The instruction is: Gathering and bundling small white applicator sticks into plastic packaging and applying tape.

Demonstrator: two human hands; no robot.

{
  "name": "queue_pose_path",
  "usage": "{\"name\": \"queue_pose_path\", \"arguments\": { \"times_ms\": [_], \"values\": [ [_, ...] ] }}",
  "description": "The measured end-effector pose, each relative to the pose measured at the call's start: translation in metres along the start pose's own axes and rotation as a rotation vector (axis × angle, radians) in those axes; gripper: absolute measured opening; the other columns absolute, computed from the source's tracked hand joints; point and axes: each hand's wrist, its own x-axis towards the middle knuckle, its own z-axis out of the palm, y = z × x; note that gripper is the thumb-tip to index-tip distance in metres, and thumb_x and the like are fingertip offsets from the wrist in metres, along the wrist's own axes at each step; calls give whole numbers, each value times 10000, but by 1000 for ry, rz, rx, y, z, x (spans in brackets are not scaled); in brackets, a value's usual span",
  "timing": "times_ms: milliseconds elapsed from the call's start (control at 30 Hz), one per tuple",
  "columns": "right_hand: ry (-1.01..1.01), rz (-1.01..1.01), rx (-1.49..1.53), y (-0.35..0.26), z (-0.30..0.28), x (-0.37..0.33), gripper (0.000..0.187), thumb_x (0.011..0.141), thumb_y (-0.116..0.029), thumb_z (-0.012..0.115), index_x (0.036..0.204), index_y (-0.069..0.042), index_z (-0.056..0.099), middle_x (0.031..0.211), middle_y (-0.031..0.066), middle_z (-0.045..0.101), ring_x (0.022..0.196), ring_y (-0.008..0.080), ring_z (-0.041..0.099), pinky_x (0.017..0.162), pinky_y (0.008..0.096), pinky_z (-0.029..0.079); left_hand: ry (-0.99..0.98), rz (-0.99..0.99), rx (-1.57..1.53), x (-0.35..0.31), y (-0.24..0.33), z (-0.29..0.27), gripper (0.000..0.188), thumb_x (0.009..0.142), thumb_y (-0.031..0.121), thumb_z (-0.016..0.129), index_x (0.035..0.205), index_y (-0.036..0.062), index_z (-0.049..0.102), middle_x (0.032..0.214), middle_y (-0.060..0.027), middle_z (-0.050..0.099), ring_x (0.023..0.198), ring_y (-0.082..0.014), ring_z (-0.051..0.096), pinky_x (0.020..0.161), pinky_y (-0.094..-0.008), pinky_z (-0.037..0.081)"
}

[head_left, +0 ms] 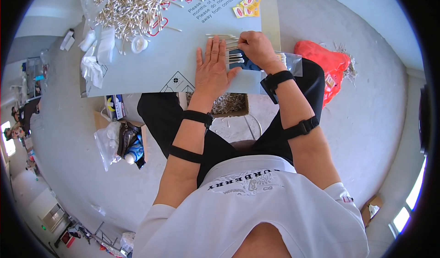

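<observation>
My left hand lies flat on the grey board, fingers stretched out and the thumb spread toward the right. Beside it, between the two hands, several cotton swabs rest in a loose row. My right hand is closed, its fingers curled down over the right ends of the swabs; what is pinched in them is hidden. Under that hand and wrist shows a clear plastic bag with more swabs near its edge. A dark blue patch appears below the right fingers.
A big heap of cotton swabs covers the board's far left, with a small round white container and white plastic packs nearby. Yellow packets lie at the far right. Under the board stands a swab-filled box; a red bag is on the floor.
</observation>
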Motion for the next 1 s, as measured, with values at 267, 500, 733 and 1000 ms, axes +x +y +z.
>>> {"name": "queue_pose_path", "arguments": {
  "times_ms": [267, 500, 733, 1000],
  "values": [
    [-143, 306, 15, -5, -4, 17, 177, 705, -128, 627, 855, -62, 693, 879, 166, 679, 859, 354, 649, 754, 418, 526, -5, 0, 26, 1, -1, 1, 839, 864, 534, 533, 1464, 21, 250, 1547, -149, 191, 1438, -288, 159, 1147, -515, 114],
    [-144, 306, -180, -15, -4, 17, 199, 691, -128, 651, 866, -38, 681, 912, 186, 678, 891, 364, 650, 766, 426, 528, -24, 6, 45, 1, -1, 1, 823, 885, 552, 490, 1461, 15, 253, 1552, -151, 173, 1438, -299, 156, 1143, -517, 117],
    [-118, 240, 110, -4, -10, 4, 124, 682, -114, 673, 758, -17, 665, 821, 204, 664, 767, 371, 644, 700, 409, 522, 40, -45, 6, 9, -20, -1, 690, 901, 344, 552, 1454, 33, 280, 1533, -160, 223, 1425, -313, 191, 1140, -491, 151],
    [46, 172, 248, -6, -2, -7, 61, 723, -90, 634, 766, -58, 664, 745, 173, 647, 724, 358, 627, 673, 397, 509, 316, -71, -299, 30, -31, -20, 245, 694, -7, 674, 911, 103, 644, 975, -36, 585, 1021, -264, 518, 859, -409, 386]
  ]
}}
